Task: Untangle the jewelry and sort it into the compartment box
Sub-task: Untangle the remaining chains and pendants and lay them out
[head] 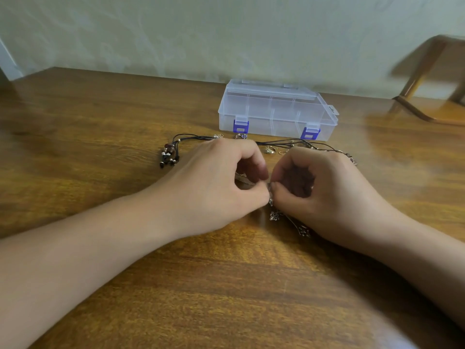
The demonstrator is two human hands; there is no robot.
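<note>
Both hands, left (221,182) and right (319,190), are being pinched onto a thin chain (289,220) mid-table (100,127), so untangling is being done (sorting seemingly not begun). Next, the freed chain is being destined for the closed box (276,109) at the far edge, which needs unlatching.

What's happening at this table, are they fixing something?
A person is working at a tangle of jewelry on a wooden table. The left hand and right hand meet fingertip to fingertip, both pinching a thin silver chain that trails toward the person. Behind the hands lie a black cord necklace with beads and a few small gold pieces. The clear compartment box sits farther back, lid shut and blue latches down, with nothing visibly sorted into it yet.
</note>
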